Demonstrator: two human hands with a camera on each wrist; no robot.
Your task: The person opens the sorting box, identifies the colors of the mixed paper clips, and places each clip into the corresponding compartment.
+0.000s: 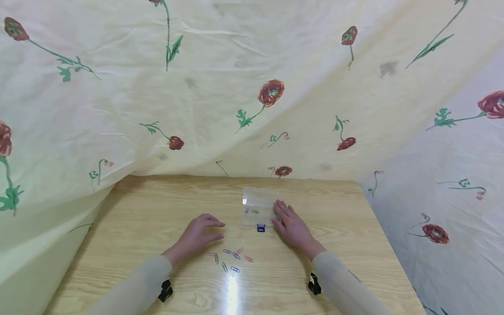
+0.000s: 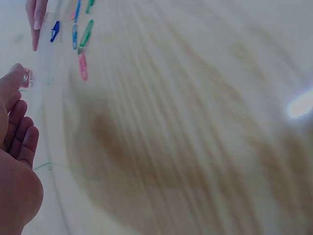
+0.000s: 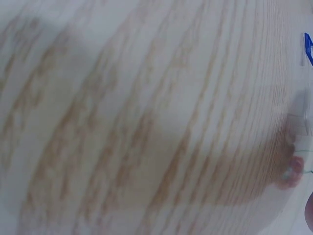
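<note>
A clear plastic box stands on the table in the head view, its lid folded back and a dark blue latch at its front. A blue paper clip and a green paper clip lie inside. My right hand rests along the box's right side with its fingers extended. Left of the box, my left hand hovers with thumb and fingers apart, holding nothing. Several loose paper clips in pink, blue and green lie on the table in front; some show in the left wrist view, including a pink clip.
The light wooden table meets a flowered cloth at the back and both sides. A bright light reflection falls on the tabletop near the front. Black wrist mounts sit at both sleeves.
</note>
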